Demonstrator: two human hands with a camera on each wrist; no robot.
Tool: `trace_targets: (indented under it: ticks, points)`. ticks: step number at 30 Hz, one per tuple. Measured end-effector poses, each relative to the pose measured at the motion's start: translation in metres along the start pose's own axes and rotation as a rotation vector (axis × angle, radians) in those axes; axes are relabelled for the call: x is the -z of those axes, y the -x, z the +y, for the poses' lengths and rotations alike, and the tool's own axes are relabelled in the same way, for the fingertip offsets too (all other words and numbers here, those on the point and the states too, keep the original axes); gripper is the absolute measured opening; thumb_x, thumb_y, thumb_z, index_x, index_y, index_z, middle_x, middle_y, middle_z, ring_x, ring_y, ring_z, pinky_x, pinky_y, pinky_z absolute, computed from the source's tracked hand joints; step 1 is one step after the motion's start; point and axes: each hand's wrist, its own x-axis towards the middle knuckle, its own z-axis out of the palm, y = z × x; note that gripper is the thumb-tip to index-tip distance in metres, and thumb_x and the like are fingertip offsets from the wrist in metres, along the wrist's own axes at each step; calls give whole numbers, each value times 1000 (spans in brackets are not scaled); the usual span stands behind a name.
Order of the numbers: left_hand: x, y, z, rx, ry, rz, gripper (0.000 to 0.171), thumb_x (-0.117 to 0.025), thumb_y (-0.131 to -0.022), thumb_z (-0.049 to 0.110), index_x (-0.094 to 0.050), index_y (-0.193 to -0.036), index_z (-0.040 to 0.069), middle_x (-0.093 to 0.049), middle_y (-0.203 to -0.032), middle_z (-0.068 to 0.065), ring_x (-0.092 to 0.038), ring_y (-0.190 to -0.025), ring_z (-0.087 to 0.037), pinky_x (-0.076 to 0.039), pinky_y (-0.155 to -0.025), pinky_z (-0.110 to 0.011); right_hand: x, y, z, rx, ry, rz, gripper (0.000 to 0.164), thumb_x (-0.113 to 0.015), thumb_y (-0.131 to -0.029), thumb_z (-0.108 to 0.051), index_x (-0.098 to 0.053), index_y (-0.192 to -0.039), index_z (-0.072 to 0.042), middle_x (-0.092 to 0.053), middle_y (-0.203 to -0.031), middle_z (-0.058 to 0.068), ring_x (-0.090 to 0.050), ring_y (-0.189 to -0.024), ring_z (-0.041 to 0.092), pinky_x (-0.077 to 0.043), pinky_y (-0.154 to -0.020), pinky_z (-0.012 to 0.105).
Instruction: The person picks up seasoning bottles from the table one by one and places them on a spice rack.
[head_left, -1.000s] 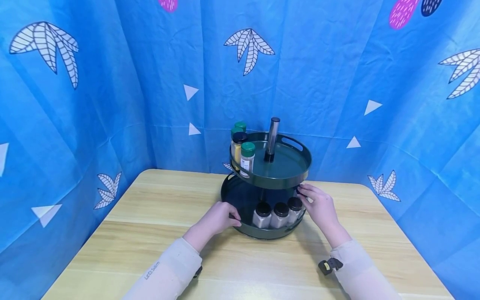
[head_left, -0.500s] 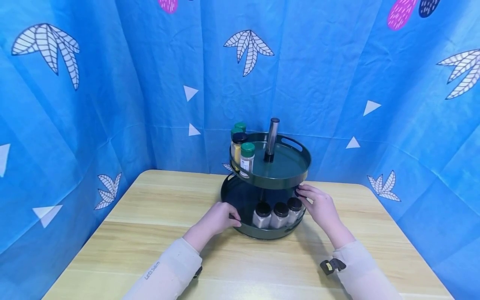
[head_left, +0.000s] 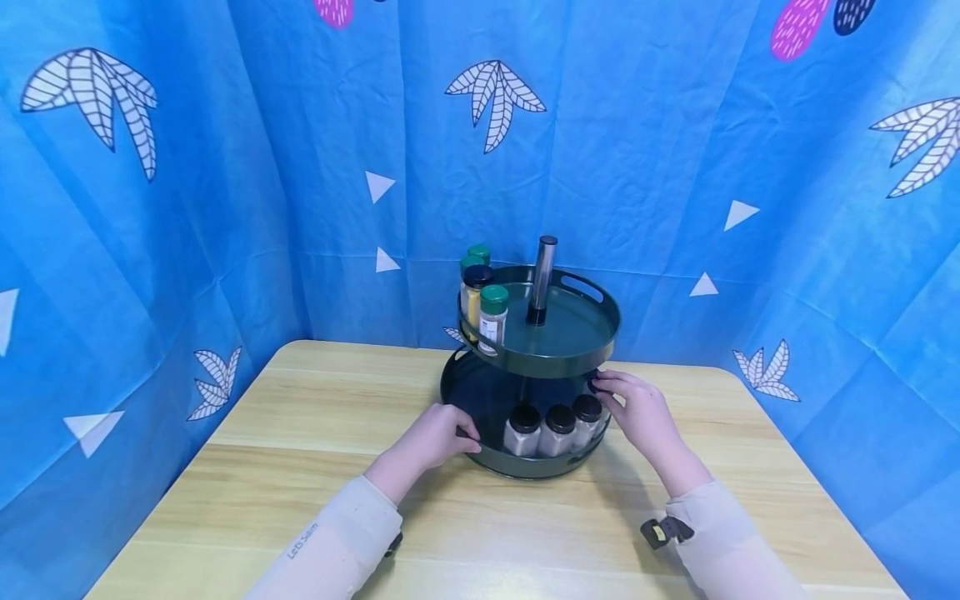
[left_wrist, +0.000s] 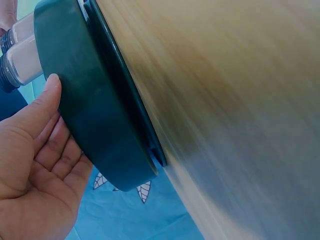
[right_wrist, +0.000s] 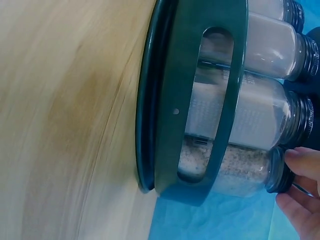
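A dark green two-tier turntable rack stands on the table, its lower tray (head_left: 525, 469) under a smaller upper tray (head_left: 577, 365). My left hand (head_left: 433, 435) grips the lower tray's rim at the front left, thumb (left_wrist: 49, 95) on the outer wall in the left wrist view. On the right side, my right hand (head_left: 639, 410) pinches the black lid of a spice jar (right_wrist: 242, 167) with speckled contents, which sits inside the lower tray by the handle slot. Several jars with black lids, such as this pale-filled jar (head_left: 522, 433), line the tray's front right.
The upper tray carries green-lidded jars (head_left: 492, 321) and a black-lidded yellow jar (head_left: 476, 292) on its left. A metal post (head_left: 543, 271) rises through the middle. Blue patterned cloth (head_left: 360, 208) hangs around the wooden table (head_left: 315, 417).
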Motion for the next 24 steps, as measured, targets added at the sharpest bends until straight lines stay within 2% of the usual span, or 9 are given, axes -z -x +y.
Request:
trace_targets:
  ticks: [7, 14, 24]
  points:
    - [-2, 1, -2, -11, -11, -5, 6, -83, -83, 21, -78, -82, 18, -72, -82, 10, -66, -87, -13, -54, -84, -33, 1, 1, -1, -12, 0, -7, 19, -80, -80, 5, -77, -98, -1, -73, -108, 17, -70, -100, 36, -55, -88, 52]
    - [0, 3, -2, -66, -27, 5, 6, -83, -83, 18, -79, -83, 15, -73, -84, 6, -68, -87, -15, -55, -83, -34, 5, 3, -4, -18, -9, 4, 18, -81, -79, 4, -77, -96, -1, -73, -108, 16, -70, -100, 36, -54, -88, 52]
    - [3, 7, -2, -64, -49, -20, 9, -82, -84, 19, -79, -89, 13, -74, -90, 4, -68, -91, -17, -55, -86, -35, 12, 3, -14, -42, 8, -17, 17, -81, -80, 1, -77, -97, -2, -73, -107, 14, -70, -100, 35, -55, -87, 51]
